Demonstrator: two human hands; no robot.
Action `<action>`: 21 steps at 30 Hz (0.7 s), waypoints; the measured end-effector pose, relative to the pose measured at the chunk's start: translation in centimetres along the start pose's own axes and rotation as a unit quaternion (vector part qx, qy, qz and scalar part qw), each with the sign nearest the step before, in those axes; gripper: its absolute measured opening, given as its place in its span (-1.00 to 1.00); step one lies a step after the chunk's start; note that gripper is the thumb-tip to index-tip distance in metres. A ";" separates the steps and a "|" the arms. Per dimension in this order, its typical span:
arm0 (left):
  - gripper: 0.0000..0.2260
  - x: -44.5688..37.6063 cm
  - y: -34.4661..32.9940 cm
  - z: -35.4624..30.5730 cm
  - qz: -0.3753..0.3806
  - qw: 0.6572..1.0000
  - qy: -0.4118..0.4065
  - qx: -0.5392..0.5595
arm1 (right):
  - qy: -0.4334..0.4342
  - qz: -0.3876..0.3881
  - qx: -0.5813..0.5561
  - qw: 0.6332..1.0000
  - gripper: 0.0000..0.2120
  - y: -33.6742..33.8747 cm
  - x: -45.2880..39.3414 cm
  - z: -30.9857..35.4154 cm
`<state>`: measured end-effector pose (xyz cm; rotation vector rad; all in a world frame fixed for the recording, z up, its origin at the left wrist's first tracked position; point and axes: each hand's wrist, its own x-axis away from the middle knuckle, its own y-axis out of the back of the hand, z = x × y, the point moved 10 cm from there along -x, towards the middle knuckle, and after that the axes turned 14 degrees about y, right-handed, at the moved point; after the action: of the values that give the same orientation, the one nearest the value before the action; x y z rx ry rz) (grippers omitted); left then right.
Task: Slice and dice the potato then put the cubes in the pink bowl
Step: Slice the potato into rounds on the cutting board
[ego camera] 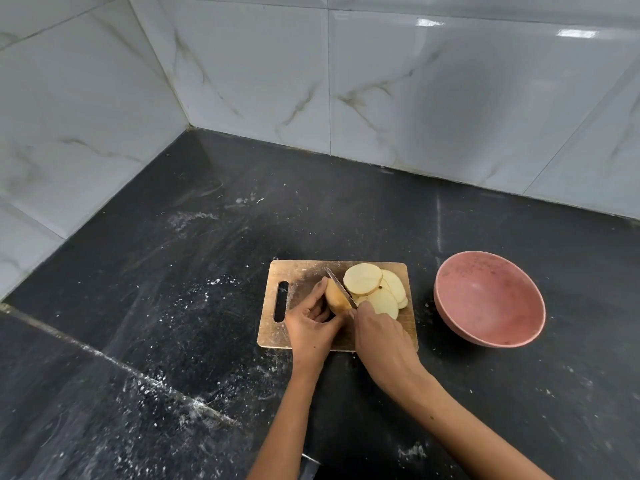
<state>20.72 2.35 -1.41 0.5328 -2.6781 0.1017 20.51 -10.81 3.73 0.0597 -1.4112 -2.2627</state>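
Head view, near to far. Left hand (311,323): grip curled round the uncut end of the potato (335,299), pinning it to the wooden cutting board (301,271) on the table (173,306). Right hand (381,334): grip closed on the knife (339,285), blade set into the potato just beside the left fingertips. Slices (375,289): several lay fanned right of the blade. Pink bowl (488,303): right of board, held no cubes. Slicing judged nearly done; dicing and transfer remained.
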 end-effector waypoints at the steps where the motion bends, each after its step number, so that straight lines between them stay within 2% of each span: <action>1: -0.38 0.1 -0.1 0.0 0.001 1.000 -0.002 0.001 | -0.001 0.002 -0.002 1.000 -0.91 0.0 0.2 -0.1; 10: -0.42 0.0 0.1 0.6 -0.001 0.999 0.010 0.042 | 0.004 0.012 -0.028 1.000 -0.89 0.1 -0.7 0.4; 16: -0.36 0.3 0.0 0.5 0.009 0.999 0.007 0.048 | -0.011 0.031 -0.011 0.999 -0.92 -0.5 1.1 -0.3; 21: -0.41 0.4 0.0 0.6 0.004 0.997 0.012 0.073 | -0.002 0.014 -0.003 1.000 -0.95 0.0 -0.4 0.5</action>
<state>20.16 2.14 -1.84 0.5604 -2.6632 0.3057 20.70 -10.24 3.88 0.0333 -1.3979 -2.2450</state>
